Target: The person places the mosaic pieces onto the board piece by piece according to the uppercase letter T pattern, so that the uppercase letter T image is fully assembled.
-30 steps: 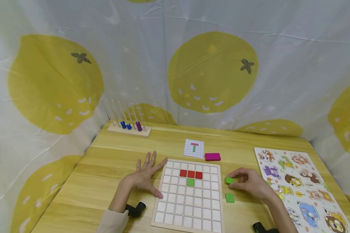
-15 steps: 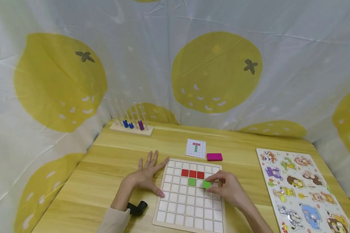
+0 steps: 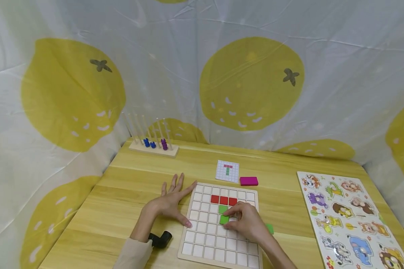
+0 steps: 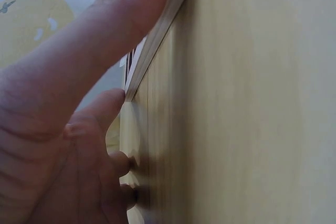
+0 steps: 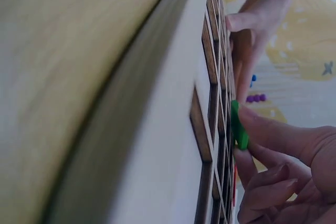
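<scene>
My right hand (image 3: 246,221) pinches a green square tile (image 3: 223,219) between thumb and fingers over the wooden grid board (image 3: 202,239). In the right wrist view that tile (image 5: 239,125) stands slightly tilted at the board's surface. Directly above it in the head view lies another green tile (image 3: 223,209), set in a cell below a row of red tiles (image 3: 223,200). My left hand (image 3: 166,205) spreads its fingers, with thumb and index finger touching the board's left edge. One more green tile (image 3: 269,228) lies on the table, partly hidden behind my right wrist.
A pattern card (image 3: 227,171) with a T shape and a magenta block (image 3: 248,181) lie behind the board. A peg stand with beads (image 3: 155,147) stands at the back left. An animal puzzle board (image 3: 351,220) lies at the right, a black object (image 3: 160,239) near my left wrist.
My right hand has carried the green tile leftward from the table beside the board to the cell below the set green tile. My left hand stays at the board's edge.
</scene>
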Tool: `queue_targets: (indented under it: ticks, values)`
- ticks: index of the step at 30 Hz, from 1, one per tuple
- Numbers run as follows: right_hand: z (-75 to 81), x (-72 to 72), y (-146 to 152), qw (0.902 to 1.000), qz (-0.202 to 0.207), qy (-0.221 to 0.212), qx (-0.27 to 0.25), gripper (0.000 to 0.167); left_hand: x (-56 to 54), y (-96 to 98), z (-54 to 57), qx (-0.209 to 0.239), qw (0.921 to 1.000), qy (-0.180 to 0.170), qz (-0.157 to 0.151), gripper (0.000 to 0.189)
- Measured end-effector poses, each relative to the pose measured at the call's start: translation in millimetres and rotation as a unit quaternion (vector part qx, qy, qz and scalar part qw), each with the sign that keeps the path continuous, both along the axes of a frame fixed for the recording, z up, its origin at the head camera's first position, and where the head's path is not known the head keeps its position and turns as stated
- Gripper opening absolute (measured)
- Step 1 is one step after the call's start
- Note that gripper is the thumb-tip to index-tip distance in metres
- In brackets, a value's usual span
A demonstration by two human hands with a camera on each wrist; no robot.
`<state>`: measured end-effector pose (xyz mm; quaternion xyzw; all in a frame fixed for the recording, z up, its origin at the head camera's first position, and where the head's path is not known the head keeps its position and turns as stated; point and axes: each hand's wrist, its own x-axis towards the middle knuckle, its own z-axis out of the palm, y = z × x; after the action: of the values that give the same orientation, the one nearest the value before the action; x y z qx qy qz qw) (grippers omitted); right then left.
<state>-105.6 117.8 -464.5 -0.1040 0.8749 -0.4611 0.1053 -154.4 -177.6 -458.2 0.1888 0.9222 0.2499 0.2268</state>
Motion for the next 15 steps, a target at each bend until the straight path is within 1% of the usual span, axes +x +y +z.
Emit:
queue_targets:
  ticks: [5,10,15]
  values:
    - [-1.1,-1.5,-1.1,0.9999,0.003,0.010,0.011,0.022,-0.7,0.0,-0.3,-0.002,1.0000,-0.001,0.000,0.132]
    - [-2.4,-2.1,-4.6,0.9998,0.005,0.016,0.010,0.024,-1.2,0.2,-0.8,-0.002,1.0000,-0.002,0.003,0.131]
    - [-1.7,-0.7,-5.4,0.9999,0.001,0.011,0.004,0.024,-1.4,0.8,-0.9,-0.002,1.0000,-0.001,0.002,0.131]
